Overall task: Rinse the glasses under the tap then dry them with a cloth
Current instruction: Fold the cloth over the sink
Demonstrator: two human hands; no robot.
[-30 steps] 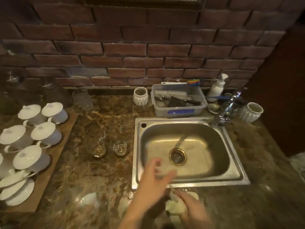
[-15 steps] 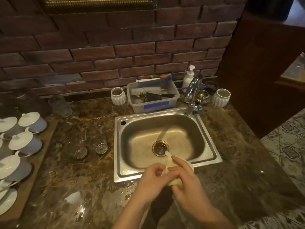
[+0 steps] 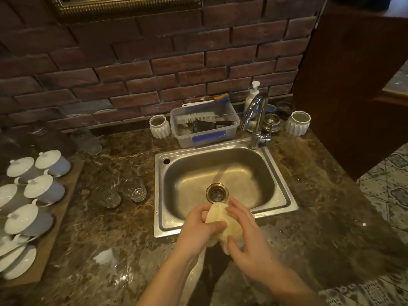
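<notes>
Two bare forearms enter from the lower edge. Left hand (image 3: 199,226) and right hand (image 3: 247,237): no gloves, rings, watch or wristbands seen. No sleeves reach the visible forearms.

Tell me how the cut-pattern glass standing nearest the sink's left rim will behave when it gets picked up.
The glass is probably stiff and fragile: clear, faceted walls, standing on a hard stone counter. It may be slippery, since the counter near the sink shows wet patches. Short and wide, it looks unlikely to tip, though a second glass stands close beside it and could get knocked.
</notes>
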